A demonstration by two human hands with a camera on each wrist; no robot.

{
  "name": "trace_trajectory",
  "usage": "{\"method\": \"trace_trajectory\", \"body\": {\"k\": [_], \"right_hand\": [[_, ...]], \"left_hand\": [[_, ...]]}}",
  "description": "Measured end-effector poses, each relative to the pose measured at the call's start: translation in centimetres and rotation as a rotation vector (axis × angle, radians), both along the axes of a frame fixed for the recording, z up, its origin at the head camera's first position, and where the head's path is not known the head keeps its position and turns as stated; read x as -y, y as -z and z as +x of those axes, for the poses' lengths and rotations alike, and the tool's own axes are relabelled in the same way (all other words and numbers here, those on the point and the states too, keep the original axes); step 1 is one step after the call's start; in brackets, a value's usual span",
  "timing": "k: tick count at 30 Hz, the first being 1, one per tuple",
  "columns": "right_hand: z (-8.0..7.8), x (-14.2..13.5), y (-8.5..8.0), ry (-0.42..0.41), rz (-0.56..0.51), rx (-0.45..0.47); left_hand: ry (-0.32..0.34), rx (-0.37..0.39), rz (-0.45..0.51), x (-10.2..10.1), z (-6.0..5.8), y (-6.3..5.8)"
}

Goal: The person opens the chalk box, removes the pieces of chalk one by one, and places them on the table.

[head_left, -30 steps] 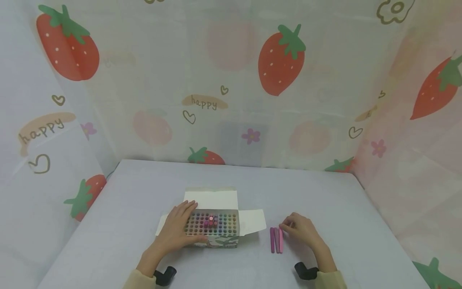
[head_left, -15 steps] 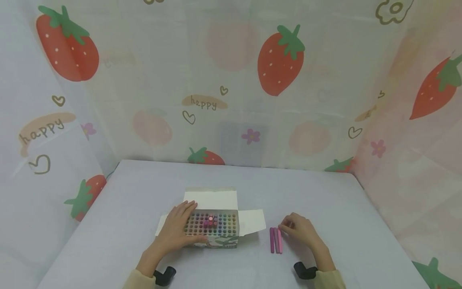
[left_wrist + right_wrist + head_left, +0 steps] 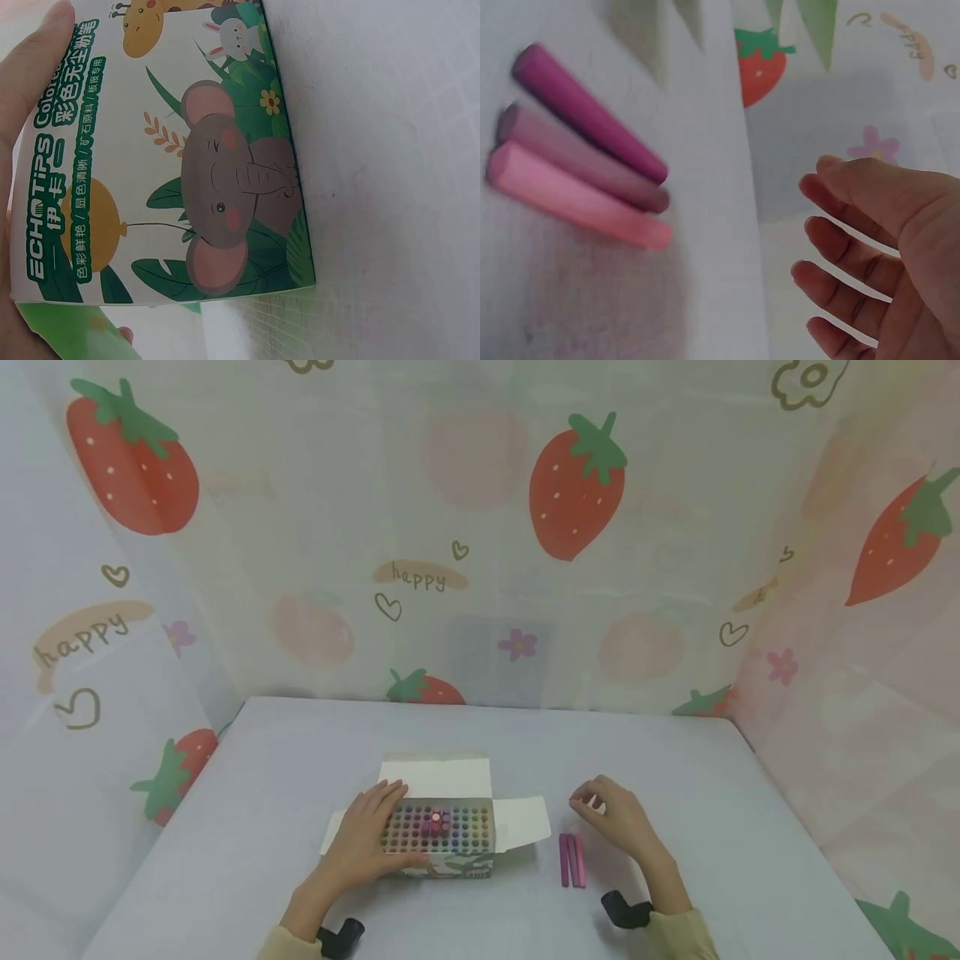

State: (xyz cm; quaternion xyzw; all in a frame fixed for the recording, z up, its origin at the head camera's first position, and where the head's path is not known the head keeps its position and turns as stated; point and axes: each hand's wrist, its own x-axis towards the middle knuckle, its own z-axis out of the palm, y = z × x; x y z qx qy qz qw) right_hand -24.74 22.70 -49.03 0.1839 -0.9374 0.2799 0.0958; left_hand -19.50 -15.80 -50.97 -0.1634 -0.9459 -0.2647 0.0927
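In the head view a chalk box (image 3: pixel 457 865) stands with its flaps spread, showing rows of colored chalk ends; several pink and red sticks (image 3: pixel 437 823) stick up higher near its middle. My left hand (image 3: pixel 366 837) holds the box across its left side, thumb at the front face and fingers at the far edge. Three chalk sticks lie side by side on the table: magenta (image 3: pixel 592 112), mauve (image 3: pixel 585 157) and pink (image 3: pixel 577 196). Beyond them my right hand (image 3: pixel 613 814) hovers with loosely bent fingers, thumb near the index finger, holding nothing.
White box flaps (image 3: pixel 521 823) reach out to the right and back. The white table (image 3: pixel 360 727) is enclosed by strawberry-print cloth (image 3: pixel 480 527) at the back and sides. A black wrist mount (image 3: pixel 627 910) sits on each wrist.
My right hand has lifted away from the pink chalk stick and moved back from the three sticks. The left hand keeps its place on the box. The head view has shifted slightly.
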Motion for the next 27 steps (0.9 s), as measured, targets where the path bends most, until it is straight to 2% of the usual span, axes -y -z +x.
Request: {"method": "trace_trajectory", "body": {"k": [16,22,27], "right_hand": [[-0.4,3.4,-3.5,-0.087,-0.073,-0.176],[-0.6,4.9,-4.6,-0.105,-0.093,-0.196],[-0.7,6.1,-4.8,-0.117,-0.131,-0.205]], "left_hand": [[0.002,-0.008,0.005,0.0,-0.1,0.1],[-0.005,0.015,-0.003,0.1,-0.2,0.2],[-0.005,0.022,-0.007,0.1,-0.1,0.1]]}}
